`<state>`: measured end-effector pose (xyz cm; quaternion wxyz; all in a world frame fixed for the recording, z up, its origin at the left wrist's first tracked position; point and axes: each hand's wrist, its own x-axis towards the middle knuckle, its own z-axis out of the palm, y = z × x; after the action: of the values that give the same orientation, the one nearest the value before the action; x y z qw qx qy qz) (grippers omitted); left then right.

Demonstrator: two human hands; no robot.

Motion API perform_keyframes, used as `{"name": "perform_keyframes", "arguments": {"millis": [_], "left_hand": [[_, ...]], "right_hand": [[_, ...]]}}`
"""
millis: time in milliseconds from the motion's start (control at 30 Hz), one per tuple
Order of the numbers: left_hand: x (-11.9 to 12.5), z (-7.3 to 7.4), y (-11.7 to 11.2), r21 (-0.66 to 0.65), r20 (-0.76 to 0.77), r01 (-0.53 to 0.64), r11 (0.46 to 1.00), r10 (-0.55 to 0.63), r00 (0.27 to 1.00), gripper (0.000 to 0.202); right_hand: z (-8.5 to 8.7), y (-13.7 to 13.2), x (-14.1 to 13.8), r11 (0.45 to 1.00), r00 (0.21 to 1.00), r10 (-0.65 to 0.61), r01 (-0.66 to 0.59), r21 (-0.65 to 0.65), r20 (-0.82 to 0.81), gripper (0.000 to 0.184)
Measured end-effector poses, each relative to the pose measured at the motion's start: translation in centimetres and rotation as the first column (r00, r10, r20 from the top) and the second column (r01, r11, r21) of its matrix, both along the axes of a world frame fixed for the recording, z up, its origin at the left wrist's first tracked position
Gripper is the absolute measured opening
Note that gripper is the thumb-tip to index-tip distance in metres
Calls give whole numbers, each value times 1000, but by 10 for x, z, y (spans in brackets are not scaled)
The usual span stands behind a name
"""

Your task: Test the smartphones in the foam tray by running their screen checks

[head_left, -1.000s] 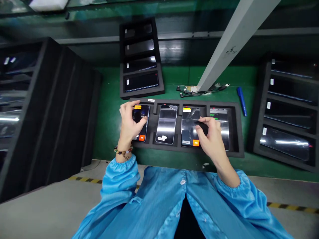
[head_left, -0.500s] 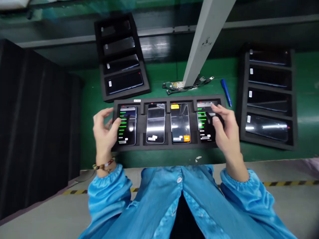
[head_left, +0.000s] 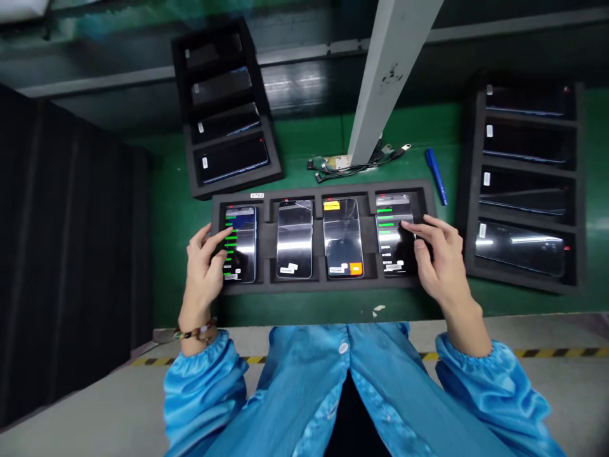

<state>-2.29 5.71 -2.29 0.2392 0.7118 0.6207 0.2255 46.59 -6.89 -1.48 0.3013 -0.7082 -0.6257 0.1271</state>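
In front of me a black foam tray (head_left: 295,287) holds a row of smartphones in separate slots. My left hand (head_left: 204,263) is at the leftmost phone (head_left: 242,254), index finger stretched over its lit screen of green bars; the hand grips nothing. Over the rightmost phone (head_left: 392,244), also showing green bars, my right hand (head_left: 442,257) extends its index finger to the screen, with thumb apart. Between them lie two dark-screened phones: one plain (head_left: 295,238), the other with yellow and orange stickers (head_left: 342,238). Whether the fingertips touch the glass I cannot tell.
More phone-filled foam trays stand at the back left (head_left: 276,172) and on the right (head_left: 523,279). Thin black cables (head_left: 352,170) lie by a grey post (head_left: 392,76), with a blue marker (head_left: 436,176) near them. Tall black foam stacks (head_left: 71,254) rise at far left.
My left index finger has moved from the tray's edge onto the left phone's screen. My right hand has shifted slightly right and down, its index finger now lower on the right phone.
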Motion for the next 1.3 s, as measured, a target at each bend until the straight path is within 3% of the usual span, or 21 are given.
{"name": "perform_keyframes", "arguments": {"millis": [267, 500, 833, 1067, 1300], "left_hand": [[10, 6, 1, -54, -72, -5, 999, 1, 997, 52], [15, 4, 1, 65, 80, -28, 997, 23, 997, 54], [18, 3, -3, 124, 92, -68, 990, 57, 994, 53], [18, 3, -3, 117, 77, -71, 991, 63, 995, 51], [18, 2, -4, 132, 83, -55, 990, 45, 996, 50]], "right_hand": [[-3, 8, 6, 999, 999, 19, -18, -36, 37, 41], [-3, 8, 9, 986, 996, 32, -17, 167, -86, 37], [-12, 1, 19, 953, 989, 145, -144, 268, 16, 29], [-12, 2, 19, 966, 986, 153, -163, 198, 67, 28], [-10, 0, 16, 957, 988, 141, -153, 245, 65, 28]]}}
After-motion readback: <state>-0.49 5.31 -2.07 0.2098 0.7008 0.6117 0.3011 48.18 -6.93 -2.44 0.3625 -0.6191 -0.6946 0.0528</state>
